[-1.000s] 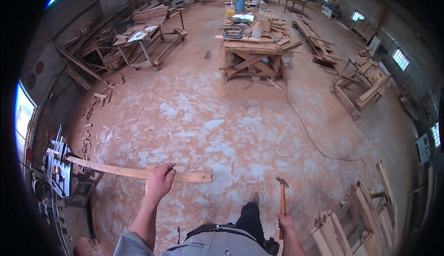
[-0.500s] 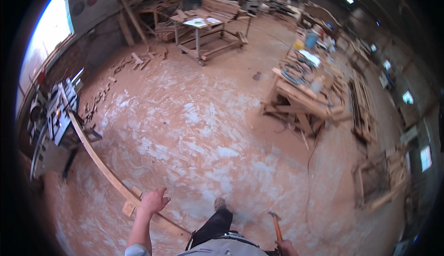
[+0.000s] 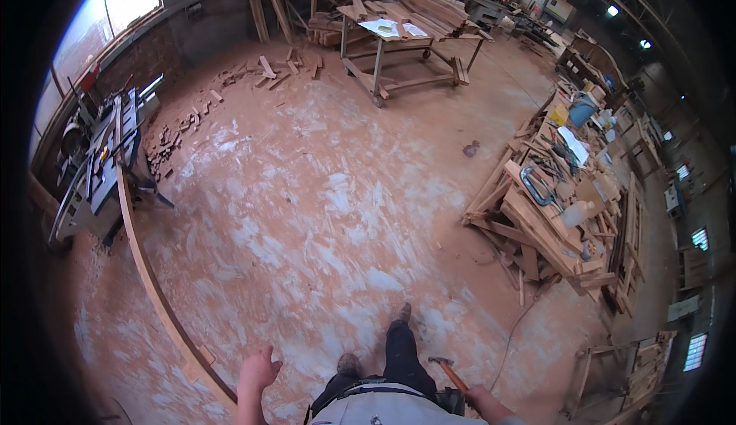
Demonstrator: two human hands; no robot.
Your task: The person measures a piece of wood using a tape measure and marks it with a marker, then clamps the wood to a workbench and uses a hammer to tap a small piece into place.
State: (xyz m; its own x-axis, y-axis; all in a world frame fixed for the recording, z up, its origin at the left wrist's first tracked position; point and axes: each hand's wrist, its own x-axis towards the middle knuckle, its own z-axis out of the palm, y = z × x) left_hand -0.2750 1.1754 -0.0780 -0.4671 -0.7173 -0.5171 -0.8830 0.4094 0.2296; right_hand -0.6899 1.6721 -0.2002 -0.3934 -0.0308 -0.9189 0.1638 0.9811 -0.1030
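Observation:
My right hand (image 3: 481, 400) grips the wooden handle of a hammer (image 3: 452, 377), its metal head pointing forward and left, above the dusty floor. My left hand (image 3: 259, 371) is held out low in front of me with nothing in it, fingers partly extended. Just left of that hand runs a long wooden board (image 3: 149, 275), its far end at a blue-and-grey woodworking machine (image 3: 107, 153). A short wood piece (image 3: 201, 360) crosses beneath the board near my hand. A gap shows between hand and board.
On the right stands a wooden workbench (image 3: 537, 229) loaded with a blue clamp (image 3: 537, 186), bottles and offcuts. A wheeled table (image 3: 376, 80) carries stacked boards ahead. Wood scraps (image 3: 195, 114) lie along the left wall. A cable (image 3: 515, 329) trails over the floor at right.
My left hand, earlier overlapping the long board in view, now appears to its right. My view has shifted, bringing the workbench closer, and both my feet show. The hammer stays in my right hand.

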